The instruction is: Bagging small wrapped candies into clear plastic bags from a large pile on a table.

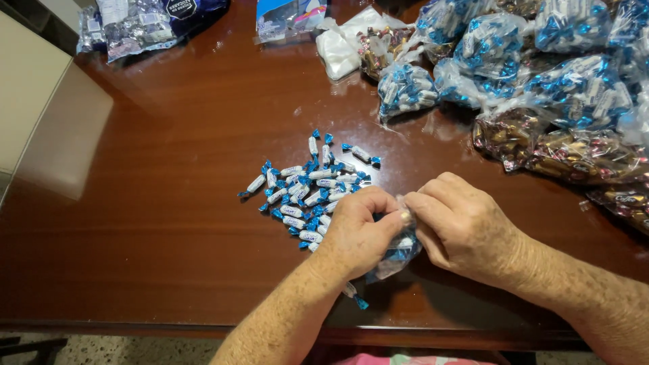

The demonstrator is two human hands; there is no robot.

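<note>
My left hand (pixel 357 233) and my right hand (pixel 460 226) meet over a small clear plastic bag (pixel 399 253) filled with blue-and-white wrapped candies. Both hands pinch the bag's top between fingers and thumbs. The bag hangs just below the hands, resting on the dark wooden table (pixel 169 203). A loose pile of the same wrapped candies (pixel 307 186) lies spread on the table just left of and beyond my left hand. One stray candy (pixel 355 295) sits under my left wrist.
Several filled clear bags of blue-and-white candies (pixel 520 61) and of brown-and-gold candies (pixel 561 149) crowd the far right. White bags (pixel 338 47) and a dark blue package (pixel 145 23) lie along the far edge. The table's near edge (pixel 135 328) runs below.
</note>
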